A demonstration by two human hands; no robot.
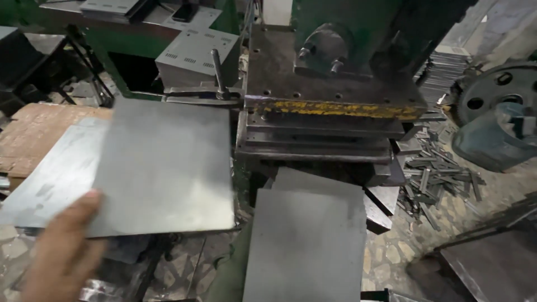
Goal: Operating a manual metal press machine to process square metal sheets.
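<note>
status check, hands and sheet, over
Left hand grips the near corner of the grey metal sheet. Right hand not in view. Sheet left of the green press; second sheet below it.

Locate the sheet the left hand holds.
Head view, left of centre: the sheet lies flat, left hand at its near corner, beside the green press.

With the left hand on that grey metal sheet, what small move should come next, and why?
Probably slide the grey sheet rightward toward the press bed. The left hand holds its near-left corner, and the sheet lies left of the press, not under the yellow-marked plate. The right hand is not in view.
</note>
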